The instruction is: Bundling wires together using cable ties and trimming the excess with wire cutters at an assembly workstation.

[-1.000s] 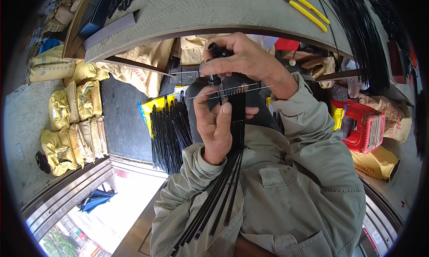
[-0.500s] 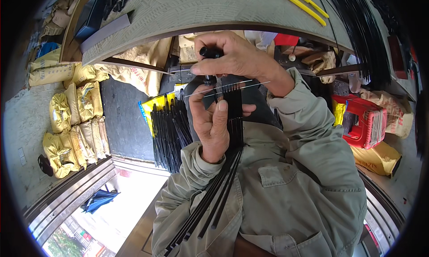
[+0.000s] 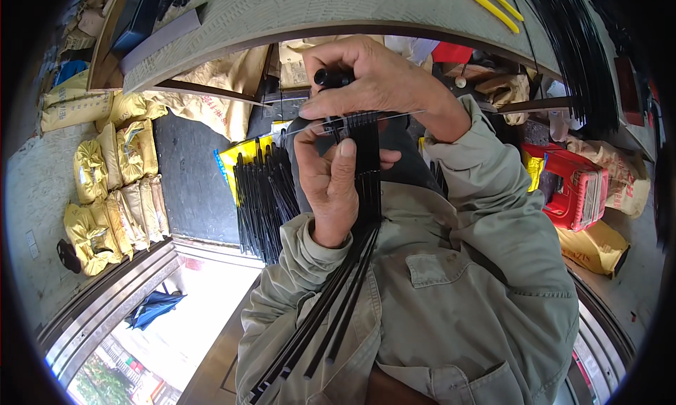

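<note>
My right hand (image 3: 377, 81) curls round a black part with a round, knob-like end (image 3: 331, 78), thumb and fingers closed on it. Just below, my left hand (image 3: 329, 183) pinches a row of thin black rods (image 3: 367, 152), thumb in front and some fingertips showing behind. Along the rods' upper ends runs a thin metal wire (image 3: 401, 115), crossing close under my right hand. The black part's lower end meets the row near my left fingertips; the exact contact is hidden. Thicker black tube ends (image 3: 320, 320) trail down over my jacket.
Another bundle of black rods (image 3: 262, 201) stands left of my lap by a yellow bag. Ahead is a workbench edge (image 3: 317, 35) with yellow-handled pliers (image 3: 493, 7) and long black rods (image 3: 563, 46). Yellow sacks (image 3: 91, 229) line the left wall; a red plastic stool (image 3: 577, 194) is at right.
The row of rods and the wire have come up closer to my right hand, with my left hand rising slightly. Both hands keep their hold; the whole view has shifted a little.
</note>
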`<state>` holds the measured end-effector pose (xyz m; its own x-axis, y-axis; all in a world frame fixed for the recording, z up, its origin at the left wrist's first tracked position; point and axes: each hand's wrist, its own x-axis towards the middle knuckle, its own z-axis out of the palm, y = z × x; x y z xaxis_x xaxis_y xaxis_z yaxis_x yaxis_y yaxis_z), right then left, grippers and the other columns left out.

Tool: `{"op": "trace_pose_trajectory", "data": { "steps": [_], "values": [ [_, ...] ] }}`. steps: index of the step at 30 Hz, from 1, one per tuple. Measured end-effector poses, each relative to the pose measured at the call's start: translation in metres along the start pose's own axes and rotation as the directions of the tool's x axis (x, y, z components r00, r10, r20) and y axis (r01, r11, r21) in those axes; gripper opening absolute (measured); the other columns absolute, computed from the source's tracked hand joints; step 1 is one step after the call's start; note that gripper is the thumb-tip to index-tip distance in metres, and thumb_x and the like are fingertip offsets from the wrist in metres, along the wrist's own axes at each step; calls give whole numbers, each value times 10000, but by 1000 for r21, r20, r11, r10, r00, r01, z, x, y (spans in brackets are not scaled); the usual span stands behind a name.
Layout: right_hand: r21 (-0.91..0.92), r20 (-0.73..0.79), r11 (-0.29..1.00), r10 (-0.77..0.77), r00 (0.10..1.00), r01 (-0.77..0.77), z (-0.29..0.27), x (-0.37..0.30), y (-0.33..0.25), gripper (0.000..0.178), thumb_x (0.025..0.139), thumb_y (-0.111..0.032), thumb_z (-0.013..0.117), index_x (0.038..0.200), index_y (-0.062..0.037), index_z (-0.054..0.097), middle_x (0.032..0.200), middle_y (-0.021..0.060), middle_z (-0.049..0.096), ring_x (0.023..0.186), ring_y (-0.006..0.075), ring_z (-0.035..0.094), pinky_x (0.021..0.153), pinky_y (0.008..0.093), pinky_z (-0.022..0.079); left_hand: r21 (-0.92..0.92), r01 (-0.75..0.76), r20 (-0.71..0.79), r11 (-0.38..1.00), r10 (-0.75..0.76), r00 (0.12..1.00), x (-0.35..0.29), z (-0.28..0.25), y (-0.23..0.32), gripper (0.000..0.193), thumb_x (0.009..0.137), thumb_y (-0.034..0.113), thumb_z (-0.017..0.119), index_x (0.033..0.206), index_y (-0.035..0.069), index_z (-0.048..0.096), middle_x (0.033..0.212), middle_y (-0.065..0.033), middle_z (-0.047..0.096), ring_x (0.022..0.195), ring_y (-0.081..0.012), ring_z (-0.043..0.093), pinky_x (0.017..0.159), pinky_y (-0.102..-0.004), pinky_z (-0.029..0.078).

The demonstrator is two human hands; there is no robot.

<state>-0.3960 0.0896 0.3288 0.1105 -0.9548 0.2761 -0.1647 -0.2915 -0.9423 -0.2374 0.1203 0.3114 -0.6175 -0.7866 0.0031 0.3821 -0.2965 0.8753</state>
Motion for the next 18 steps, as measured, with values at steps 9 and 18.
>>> {"op": "trace_pose_trajectory", "data": {
  "steps": [9, 18],
  "values": [
    [238, -254, 967, 154, 955, -93, 2, -44, -6, 163, 774, -168, 628, 771, -9, 592, 730, 29, 584, 551, 49, 426, 484, 178, 338, -76, -4, -113, 997, -5, 994, 4, -12, 2, 294, 911, 92, 435, 1170, 34, 307, 1034, -197, 556, 770, -235, 626, 669, -301, 524],
    [549, -575, 836, 375, 728, 3, 49, -61, -11, 204, 743, -142, 653, 896, -16, 606, 740, 24, 556, 603, 52, 427, 535, 177, 337, -81, -29, -174, 996, 14, 985, 4, -10, 4, 267, 899, 45, 445, 1150, 37, 355, 1025, -112, 545, 875, -174, 572, 752, -300, 494]
  ]
}}
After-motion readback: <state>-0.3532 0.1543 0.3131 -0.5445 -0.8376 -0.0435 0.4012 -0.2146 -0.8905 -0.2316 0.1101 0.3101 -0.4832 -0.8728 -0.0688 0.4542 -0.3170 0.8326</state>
